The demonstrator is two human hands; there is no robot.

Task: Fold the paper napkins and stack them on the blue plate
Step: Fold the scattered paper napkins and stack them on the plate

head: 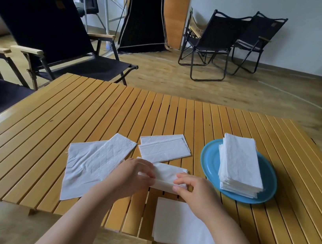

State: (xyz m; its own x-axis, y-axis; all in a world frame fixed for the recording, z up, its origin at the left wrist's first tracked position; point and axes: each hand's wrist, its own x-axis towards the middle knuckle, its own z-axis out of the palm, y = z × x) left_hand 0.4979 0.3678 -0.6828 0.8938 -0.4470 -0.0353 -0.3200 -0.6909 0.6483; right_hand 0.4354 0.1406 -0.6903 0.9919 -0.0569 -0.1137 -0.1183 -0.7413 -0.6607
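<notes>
A white paper napkin (pixel 166 176) lies folded lengthwise on the slatted wooden table (pixel 95 112). My left hand (pixel 134 175) pinches its left end and my right hand (pixel 192 190) pinches its right end. To the right stands the blue plate (pixel 210 162), bearing a tall stack of folded napkins (pixel 240 166). A folded napkin (pixel 164 147) lies just beyond my hands. A larger, creased, unfolded napkin (pixel 90 163) is spread out at the left. Another flat napkin (pixel 179 223) rests at the near table edge, partly under my right forearm.
Black folding chairs stand around: one (pixel 51 30) beyond the table's left corner, two (pixel 218 43) by the far wall. A black panel (pixel 144 14) and a wooden board (pixel 176 14) lean against the wall. The table's near edge runs just below my forearms.
</notes>
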